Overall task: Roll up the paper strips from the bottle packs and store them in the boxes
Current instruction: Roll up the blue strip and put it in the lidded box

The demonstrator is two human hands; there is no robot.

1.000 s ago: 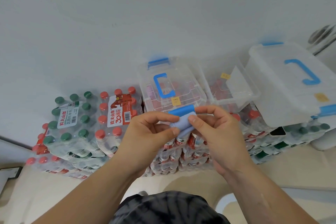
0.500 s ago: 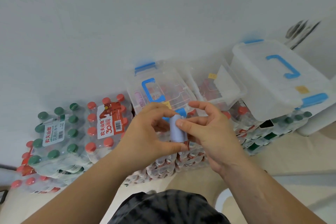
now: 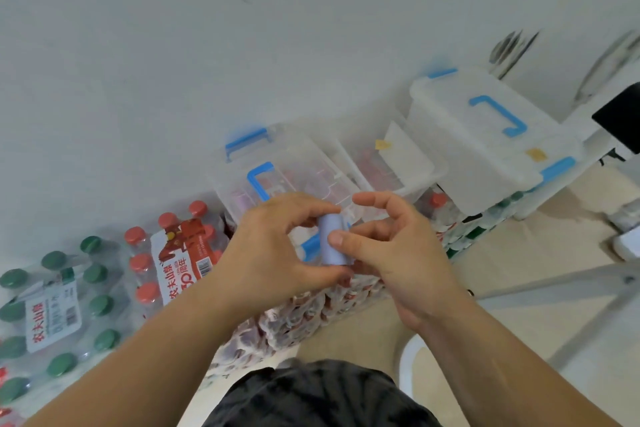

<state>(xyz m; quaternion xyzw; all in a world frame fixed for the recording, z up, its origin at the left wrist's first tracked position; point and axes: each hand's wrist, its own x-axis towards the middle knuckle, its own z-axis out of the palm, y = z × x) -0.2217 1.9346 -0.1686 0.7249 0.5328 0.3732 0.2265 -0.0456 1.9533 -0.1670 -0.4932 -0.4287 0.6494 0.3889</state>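
White wall rises behind a row of bottle packs carrying clear boxes, the middle box apparently open. Left hand and right hand both pinch a small blue paper roll, upright between them above the packs. Best to snug the last turn under the thumbs so it cannot spring loose before boxing.

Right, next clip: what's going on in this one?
A person holds a pale blue paper roll, wound into a short tube, in both hands. The left hand pinches it end to end between forefinger and thumb; the right hand presses a thumb on its side. The roll is up in the air in front of a closed clear box that sits on the bottle packs. It is not yet stored in a box.
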